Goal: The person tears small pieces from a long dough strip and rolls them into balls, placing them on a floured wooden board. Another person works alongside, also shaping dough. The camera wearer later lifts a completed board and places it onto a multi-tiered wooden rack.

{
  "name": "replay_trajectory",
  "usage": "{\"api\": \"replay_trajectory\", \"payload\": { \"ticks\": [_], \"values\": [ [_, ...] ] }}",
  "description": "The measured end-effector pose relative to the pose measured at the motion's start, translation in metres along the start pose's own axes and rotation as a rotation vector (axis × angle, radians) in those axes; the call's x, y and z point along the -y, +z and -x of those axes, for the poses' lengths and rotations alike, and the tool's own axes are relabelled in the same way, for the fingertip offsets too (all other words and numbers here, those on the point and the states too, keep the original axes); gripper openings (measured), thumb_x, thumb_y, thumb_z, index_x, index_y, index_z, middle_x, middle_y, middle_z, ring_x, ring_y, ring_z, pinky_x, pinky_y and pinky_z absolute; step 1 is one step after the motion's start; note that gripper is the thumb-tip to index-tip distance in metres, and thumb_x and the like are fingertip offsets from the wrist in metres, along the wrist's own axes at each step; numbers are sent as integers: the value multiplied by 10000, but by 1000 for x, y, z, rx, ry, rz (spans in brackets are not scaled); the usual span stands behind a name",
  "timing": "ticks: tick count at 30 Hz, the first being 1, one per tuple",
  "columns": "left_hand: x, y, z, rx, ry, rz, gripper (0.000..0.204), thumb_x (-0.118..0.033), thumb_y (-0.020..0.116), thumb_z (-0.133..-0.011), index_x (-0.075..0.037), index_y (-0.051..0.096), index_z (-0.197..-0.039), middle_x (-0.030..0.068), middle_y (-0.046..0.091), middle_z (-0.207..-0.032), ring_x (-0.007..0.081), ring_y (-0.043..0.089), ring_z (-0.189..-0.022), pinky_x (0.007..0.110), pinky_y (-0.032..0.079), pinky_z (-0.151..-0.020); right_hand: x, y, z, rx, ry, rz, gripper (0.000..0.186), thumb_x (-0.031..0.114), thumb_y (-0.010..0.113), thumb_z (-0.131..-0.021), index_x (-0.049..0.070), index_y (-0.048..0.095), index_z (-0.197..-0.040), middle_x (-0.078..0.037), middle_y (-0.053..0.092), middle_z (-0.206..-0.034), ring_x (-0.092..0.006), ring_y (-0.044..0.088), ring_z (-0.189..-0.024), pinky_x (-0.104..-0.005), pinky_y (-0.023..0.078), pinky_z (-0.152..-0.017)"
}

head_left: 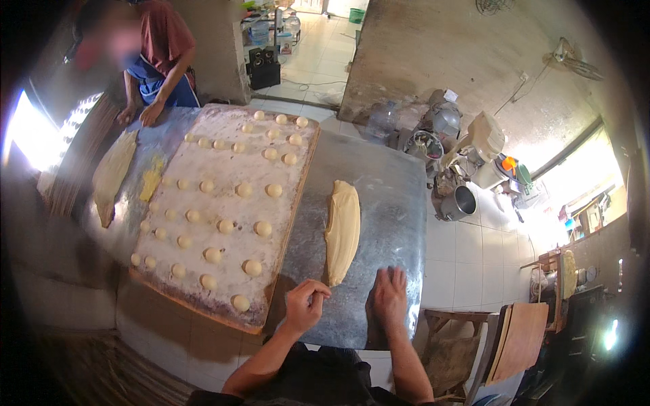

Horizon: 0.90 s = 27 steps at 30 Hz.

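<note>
A long, flattened log of pale dough (342,227) lies lengthwise on the metal tabletop (389,203) in front of me. My left hand (306,306) is closed with its fingers pinched together, right beside the dough's narrow near end. Whatever sits between those fingertips, if anything, is too small to make out. Flat on the metal to the right of the dough rests my right hand (391,298), fingers stretched out and holding nothing. Left of the dough, a floured board (227,155) carries several rows of small round dough balls (225,227).
Across the table at the far left stands a person (159,68) in a blue apron, hands near another dough strip (115,172) and a yellow lump (152,177). A metal pot (460,201) and machinery stand on the floor beyond the right edge. Wooden boards (518,338) lean at the lower right.
</note>
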<state>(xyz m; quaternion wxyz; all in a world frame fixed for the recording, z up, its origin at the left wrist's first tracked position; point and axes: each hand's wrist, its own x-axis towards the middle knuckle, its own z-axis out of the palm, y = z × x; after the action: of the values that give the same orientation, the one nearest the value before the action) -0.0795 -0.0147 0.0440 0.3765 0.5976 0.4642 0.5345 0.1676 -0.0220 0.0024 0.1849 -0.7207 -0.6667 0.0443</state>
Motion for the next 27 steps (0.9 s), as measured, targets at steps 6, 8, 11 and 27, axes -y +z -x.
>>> {"api": "replay_trajectory", "payload": {
  "ticks": [6, 8, 11, 27],
  "values": [
    [-1, -3, -6, 31, -41, -181, 104, 16, 602, -943, -35, 688, -969, 135, 712, -860, 216, 719, -714, 344, 568, -650, 31, -21, -19, -240, -77, -149, 386, 174, 645, -974, 0, 657, -1318, -282, 618, -1374, -458, 583, -1267, -538, 443, -1084],
    [-4, 0, -10, 92, -154, -376, 202, -129, 650, -954, -72, 650, -1147, 139, 732, -886, 286, 730, -720, 406, 577, -625, 12, -52, 0, -343, 137, -191, 331, 171, 637, -984, -25, 674, -1247, -243, 722, -1185, -420, 678, -1119, -497, 514, -982],
    [-11, 9, -20, 269, -334, -616, 397, -325, 643, -987, -82, 572, -1293, 180, 729, -928, 327, 739, -736, 457, 586, -636, 28, -64, -1, 208, 435, -9, 353, 332, 656, -998, 82, 630, -1247, -214, 741, -860, -431, 735, -815, -506, 563, -719],
    [61, 63, 6, 413, -35, -378, 423, -187, 492, -1018, -16, 461, -1404, 265, 704, -900, 413, 726, -693, 530, 569, -522, 371, 100, -396, -30, -427, -258, 751, 370, 680, -972, 76, 342, -1575, -255, 668, -1261, -405, 669, -1124, -485, 535, -933]
  ]
}}
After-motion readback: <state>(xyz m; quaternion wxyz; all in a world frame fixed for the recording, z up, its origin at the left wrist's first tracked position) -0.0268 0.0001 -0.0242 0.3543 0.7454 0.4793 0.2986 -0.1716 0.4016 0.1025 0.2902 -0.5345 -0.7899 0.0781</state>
